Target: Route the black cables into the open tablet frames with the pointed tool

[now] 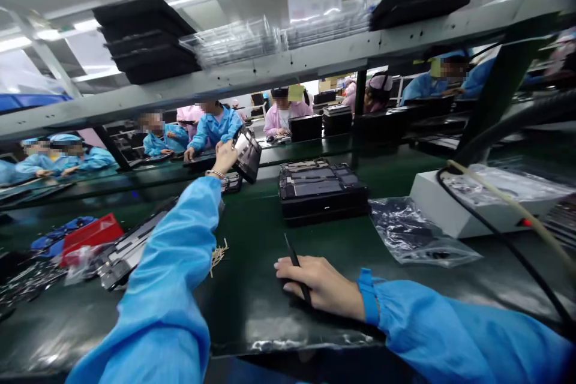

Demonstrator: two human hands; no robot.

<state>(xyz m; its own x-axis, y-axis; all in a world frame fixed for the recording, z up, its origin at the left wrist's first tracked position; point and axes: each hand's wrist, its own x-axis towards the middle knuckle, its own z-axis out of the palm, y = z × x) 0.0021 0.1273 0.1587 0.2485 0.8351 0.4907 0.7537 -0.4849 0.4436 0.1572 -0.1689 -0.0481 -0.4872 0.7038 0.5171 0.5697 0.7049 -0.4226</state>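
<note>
My left hand (224,159) is stretched far forward and grips a dark flat device (247,154), which it holds tilted above the green belt (252,306). My right hand (317,284) rests on the belt near the front edge, closed on thin black tweezers (293,258) that point away from me. A stack of black trays (320,189) with similar devices stands in the middle, beyond my right hand. Both my sleeves are blue.
A clear plastic bag (416,234) lies right of the trays, beside a white box (468,204) with black cables (504,239). A red box (90,237), loose parts and an open device (130,249) lie at the left. Other workers sit across the line. Shelves hang overhead.
</note>
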